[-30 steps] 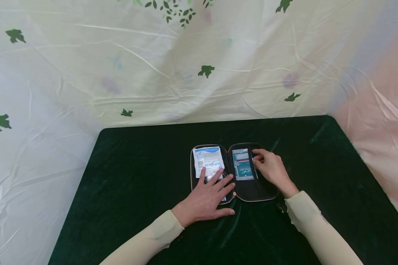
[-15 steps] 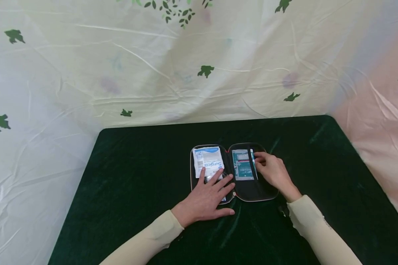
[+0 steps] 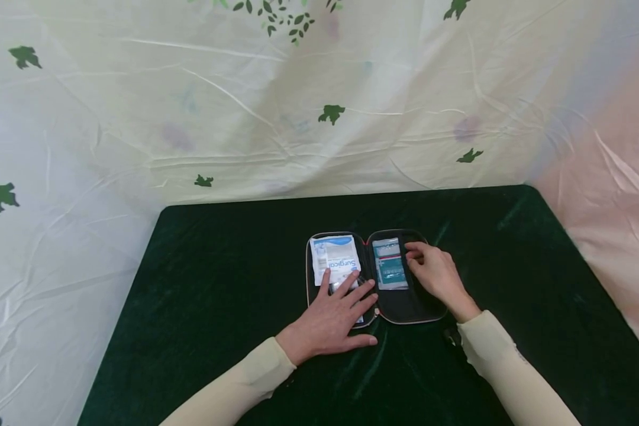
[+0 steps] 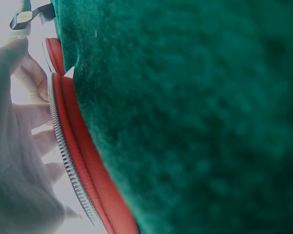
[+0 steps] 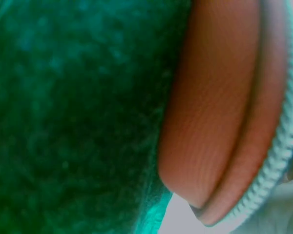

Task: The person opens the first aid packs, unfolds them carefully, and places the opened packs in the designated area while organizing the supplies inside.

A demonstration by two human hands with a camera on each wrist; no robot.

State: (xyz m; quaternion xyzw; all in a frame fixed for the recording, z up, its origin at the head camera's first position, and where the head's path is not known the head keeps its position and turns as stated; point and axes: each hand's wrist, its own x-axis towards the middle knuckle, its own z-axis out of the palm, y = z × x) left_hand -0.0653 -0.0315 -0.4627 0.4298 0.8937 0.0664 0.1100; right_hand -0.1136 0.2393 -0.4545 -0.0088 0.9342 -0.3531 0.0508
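Observation:
A zip case [image 3: 418, 310] lies unfolded on the table, black inside, with red sides and a pale zip [image 4: 68, 156]. My left hand [image 3: 332, 319] rests with fingers spread over the case's left half. Beneath its fingertips is a white packet [image 3: 334, 254] printed "Surgical", with another small item partly hidden under the fingers. In the right half sit teal-and-white packets [image 3: 390, 269]. My right hand [image 3: 433, 269] is at their right side, thumb and fingers pinching a black band [image 3: 403, 254] that runs along the packets. Its fingertips partly hide the band.
Dark green velvet cloth [image 3: 234, 284] covers the table. A pale curtain [image 3: 245, 118] with green bird shapes stands behind and at both sides. A zip pull [image 4: 27, 18] shows at the case's edge in the left wrist view.
My right hand shifted slightly right, then back left. The black band lay narrow across the teal packets half a second ago; now it covers their right edge. My left hand has stayed put.

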